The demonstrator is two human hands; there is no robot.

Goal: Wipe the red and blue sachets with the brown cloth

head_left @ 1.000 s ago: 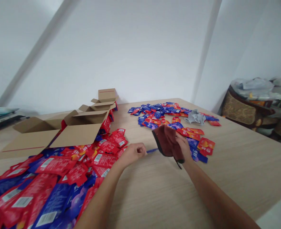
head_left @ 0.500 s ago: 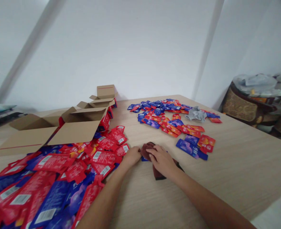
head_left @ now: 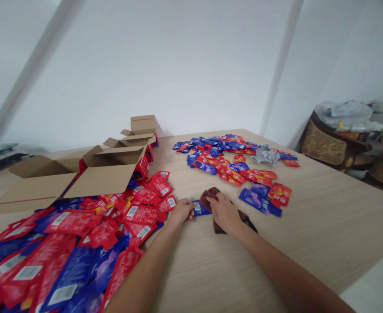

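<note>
Blue sachet (head_left: pixel 202 209) flat on the desk (head_left: pixel 194 269) between our hands

We see our left hand (head_left: pixel 183 211) with its grip pinching the sachet's left end. Our right hand (head_left: pixel 222 213) has its grip closed around a brown cloth (head_left: pixel 207 199) at the right end; whether cloth and sachet touch, we can't quite tell under the fingers. A red-and-blue pile (head_left: pixel 74 243) covers the near left, before brown cartons (head_left: pixel 103 180). Scattered packets (head_left: pixel 217 148) and a crumpled grey cloth (head_left: pixel 265 155) lie far right.

Cloth (head_left: pixel 206 198) now down, seemingly on packet (head_left: pixel 200 209)
</note>
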